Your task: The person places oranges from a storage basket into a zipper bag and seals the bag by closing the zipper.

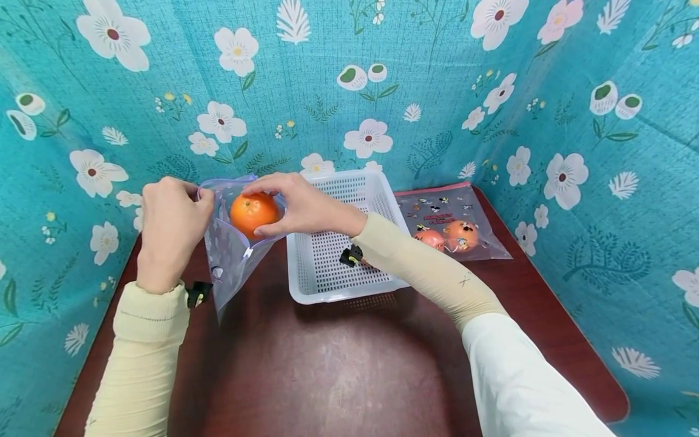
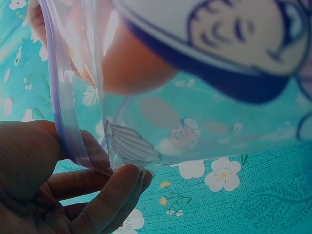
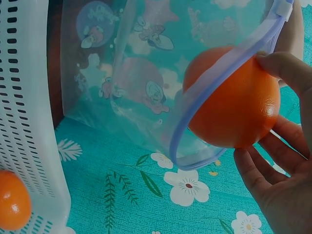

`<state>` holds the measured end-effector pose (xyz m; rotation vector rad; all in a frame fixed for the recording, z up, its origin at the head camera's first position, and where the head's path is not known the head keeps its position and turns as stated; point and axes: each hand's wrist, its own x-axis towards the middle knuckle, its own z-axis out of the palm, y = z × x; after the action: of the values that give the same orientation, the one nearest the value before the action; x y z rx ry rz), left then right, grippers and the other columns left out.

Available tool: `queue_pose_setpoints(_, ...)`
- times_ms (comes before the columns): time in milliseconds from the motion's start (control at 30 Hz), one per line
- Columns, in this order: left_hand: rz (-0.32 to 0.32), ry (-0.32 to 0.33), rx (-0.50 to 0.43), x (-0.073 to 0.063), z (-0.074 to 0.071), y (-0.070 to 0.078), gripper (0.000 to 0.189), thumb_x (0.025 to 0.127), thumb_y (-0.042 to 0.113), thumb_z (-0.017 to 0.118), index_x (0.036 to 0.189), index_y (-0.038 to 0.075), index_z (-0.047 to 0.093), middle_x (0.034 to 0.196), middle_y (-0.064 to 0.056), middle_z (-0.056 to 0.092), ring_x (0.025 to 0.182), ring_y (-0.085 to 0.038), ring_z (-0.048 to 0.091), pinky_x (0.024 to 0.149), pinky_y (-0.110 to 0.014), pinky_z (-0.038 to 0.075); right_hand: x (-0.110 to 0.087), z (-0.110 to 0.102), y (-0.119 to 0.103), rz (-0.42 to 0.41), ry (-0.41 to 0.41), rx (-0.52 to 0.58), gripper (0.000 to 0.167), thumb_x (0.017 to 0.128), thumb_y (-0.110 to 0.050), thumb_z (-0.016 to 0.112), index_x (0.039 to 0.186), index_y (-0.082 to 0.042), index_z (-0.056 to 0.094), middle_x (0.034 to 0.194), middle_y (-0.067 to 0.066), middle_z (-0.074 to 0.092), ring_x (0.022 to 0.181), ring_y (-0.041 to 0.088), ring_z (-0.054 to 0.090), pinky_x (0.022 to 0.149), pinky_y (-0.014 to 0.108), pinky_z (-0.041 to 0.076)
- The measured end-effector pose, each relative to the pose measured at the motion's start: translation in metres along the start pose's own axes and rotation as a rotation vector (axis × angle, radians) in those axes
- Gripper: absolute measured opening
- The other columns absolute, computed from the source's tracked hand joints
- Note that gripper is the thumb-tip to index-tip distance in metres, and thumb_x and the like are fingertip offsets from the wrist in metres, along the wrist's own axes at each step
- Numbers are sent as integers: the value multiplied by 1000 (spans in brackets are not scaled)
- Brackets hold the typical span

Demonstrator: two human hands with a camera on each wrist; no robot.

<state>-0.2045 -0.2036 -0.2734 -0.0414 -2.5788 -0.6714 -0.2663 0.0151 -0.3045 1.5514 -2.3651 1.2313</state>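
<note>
- While the right hand (image 1: 295,203) grips it with thumb and fingers curled round its side, an orange (image 1: 250,213) sits partly inside the mouth of a clear zip bag (image 1: 232,267), well above the table.
- Across the front of the orange runs the bag's purple zip strip, which carries a white slider (image 1: 248,252); in the left wrist view the lower part of the fruit shows through the printed film.
- At the far side of the mouth, the left hand (image 1: 176,212) pinches the bag's edge between thumb and fingers, and the film hangs down to a pointed lower corner. Whether that corner touches the table cannot be told.
- Just to the right of the bag stands a white perforated basket (image 1: 306,294), crossed in part by the right forearm; the right wrist view shows another orange (image 3: 13,201) in it.
- Beyond the basket, farther right, lies a second bag (image 1: 453,212) with a red top edge, two orange fruits (image 1: 461,234) visible through its printed film.
- Both forearms wear cream sleeves (image 1: 147,352), with a small black device (image 1: 351,255) near each wrist.
- Under everything is a dark reddish-brown table (image 1: 327,376), backed by turquoise cloth (image 1: 311,121) with white flowers.
</note>
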Motion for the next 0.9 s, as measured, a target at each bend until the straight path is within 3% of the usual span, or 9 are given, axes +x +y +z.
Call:
queue_pose_setpoints(533, 38, 18, 1, -2, 3, 0, 46, 94, 7, 52, 48, 1, 50, 41, -7, 35, 34, -25, 37, 34, -32, 27, 3, -4, 0, 20, 1, -30, 47, 89, -22, 80, 130, -2, 67, 129, 9, 68, 116, 16, 61, 95, 23, 47)
queue_pose_setpoints(700, 56, 60, 11, -2, 2, -2, 47, 91, 4, 51, 45, 2, 45, 40, -6, 31, 32, -25, 34, 33, -32, 23, 2, -10, 0, 40, 23, -46, 44, 88, -20, 80, 127, -2, 69, 125, 9, 70, 109, 12, 61, 92, 23, 46)
queue_pose_setpoints(900, 43, 87, 31, 1, 0, -6, 47, 91, 4, 48, 44, 3, 44, 40, -4, 29, 33, -24, 31, 33, -31, 21, -1, -19, 4, 71, 38, -61, 40, 90, -16, 78, 126, -1, 69, 126, 8, 71, 114, 13, 64, 97, 22, 46)
